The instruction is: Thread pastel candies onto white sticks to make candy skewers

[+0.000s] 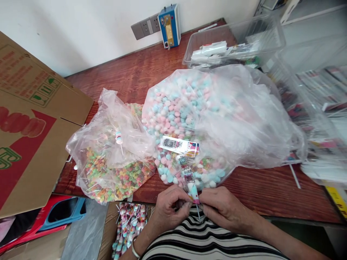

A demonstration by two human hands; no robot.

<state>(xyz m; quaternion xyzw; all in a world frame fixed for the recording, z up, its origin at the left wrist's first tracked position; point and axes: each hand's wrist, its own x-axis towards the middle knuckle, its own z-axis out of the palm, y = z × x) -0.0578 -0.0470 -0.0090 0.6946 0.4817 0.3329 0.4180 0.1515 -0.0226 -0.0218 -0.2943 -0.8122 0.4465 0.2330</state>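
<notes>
At the table's front edge, my left hand and my right hand pinch the lower end of a printed candy wrapper from both sides. A thin white stick comes out of its bottom, and pastel candy shows through the lower part. The wrapper's upper part lies over a large clear bag of pink, blue and white marshmallow-like pieces. Another flat printed wrapper rests on that bag. To the left, a clear bag holds colourful cereal rings, with a small stick candy on top.
A cardboard box stands at the left. Below the table edge, a box holds many wrapped stick candies. Clear plastic bins with packaging stand at the back and right. A blue device sits by the wall sockets.
</notes>
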